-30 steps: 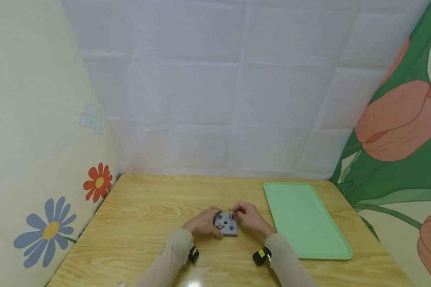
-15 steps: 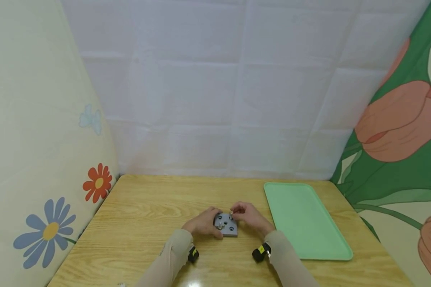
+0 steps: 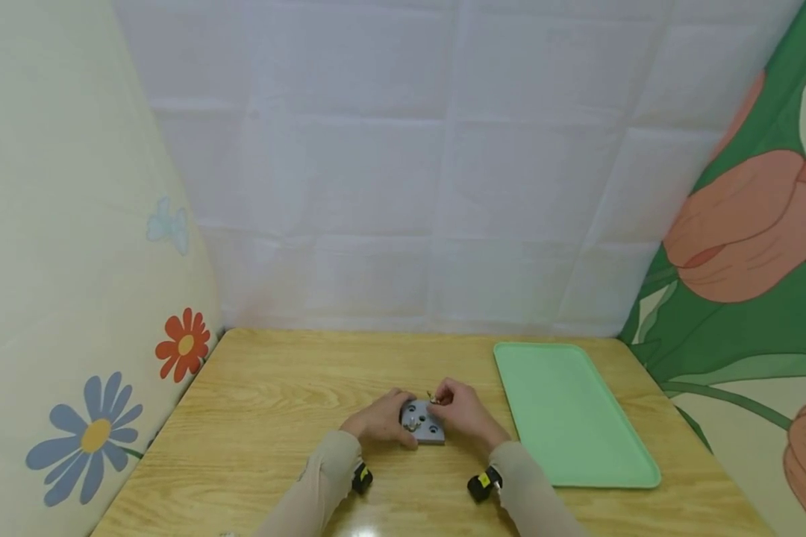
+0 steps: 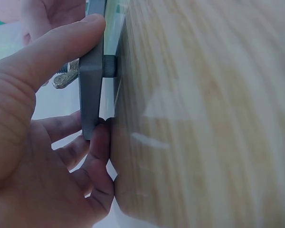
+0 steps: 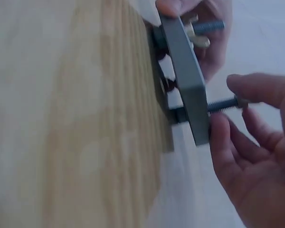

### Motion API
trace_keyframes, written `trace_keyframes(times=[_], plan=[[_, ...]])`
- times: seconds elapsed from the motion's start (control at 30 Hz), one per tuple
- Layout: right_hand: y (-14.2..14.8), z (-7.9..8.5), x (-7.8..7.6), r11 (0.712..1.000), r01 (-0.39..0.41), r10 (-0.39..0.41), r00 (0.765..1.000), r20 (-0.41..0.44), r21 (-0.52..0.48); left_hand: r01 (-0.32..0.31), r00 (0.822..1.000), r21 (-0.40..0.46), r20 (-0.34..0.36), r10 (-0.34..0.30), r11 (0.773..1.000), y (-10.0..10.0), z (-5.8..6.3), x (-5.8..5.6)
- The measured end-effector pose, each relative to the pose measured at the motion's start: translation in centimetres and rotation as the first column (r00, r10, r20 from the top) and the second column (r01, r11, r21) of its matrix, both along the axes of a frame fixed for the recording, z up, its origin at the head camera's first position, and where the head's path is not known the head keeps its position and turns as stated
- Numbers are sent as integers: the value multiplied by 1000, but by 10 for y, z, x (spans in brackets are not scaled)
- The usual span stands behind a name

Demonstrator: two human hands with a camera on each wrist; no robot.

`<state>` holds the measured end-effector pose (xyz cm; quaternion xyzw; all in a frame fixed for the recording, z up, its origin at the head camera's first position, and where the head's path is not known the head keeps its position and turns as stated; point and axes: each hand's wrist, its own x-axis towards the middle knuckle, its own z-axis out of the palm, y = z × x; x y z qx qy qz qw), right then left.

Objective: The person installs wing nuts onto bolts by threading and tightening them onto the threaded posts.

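A grey metal plate (image 3: 432, 434) with several holes sits raised off the table on bolt heads, one of them a knurled bolt head (image 4: 109, 66) in the left wrist view. My left hand (image 3: 380, 419) grips the plate's left side, thumb on the near edge and fingers round the far one. One wing nut (image 5: 199, 40) is on a threaded bolt near that hand. At the far right corner a second bolt (image 5: 222, 105) stands up through the plate. My right hand (image 3: 466, 410) pinches a small wing nut (image 5: 241, 102) at its tip, mostly hidden by the fingers.
A light green tray (image 3: 578, 418) lies on the right of the wooden table (image 3: 295, 373). At the front edge, left of the arms, a small metallic item (image 3: 227, 534) is partly cut off. A white cloth (image 3: 376, 186) hangs behind the table.
My right hand's fingers have shifted and turned slightly around the wing nut at the far right bolt. My left hand and the plate stay in place.
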<state>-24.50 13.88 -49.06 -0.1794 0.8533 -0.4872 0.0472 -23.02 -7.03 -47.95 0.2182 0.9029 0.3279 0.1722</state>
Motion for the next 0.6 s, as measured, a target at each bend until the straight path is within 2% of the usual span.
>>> trace_keyframes(times=[0.17,0.27,0.47,0.6], plan=[[10,-2,-4,986,-72,94,985,146,-151,-1,1000,10,-3,1,1000,0,-1,0],[14,-3,-6,971,-96,139,971,193,-217,-1,1000,11,0,1,1000,0,-3,0],[15,-3,-9,959,-180,229,948,222,-221,-1,1000,10,5,1,1000,0,-3,0],[15,-3,-11,958,-195,243,940,240,-208,-10,1000,19,10,10,1000,0,-2,-1]])
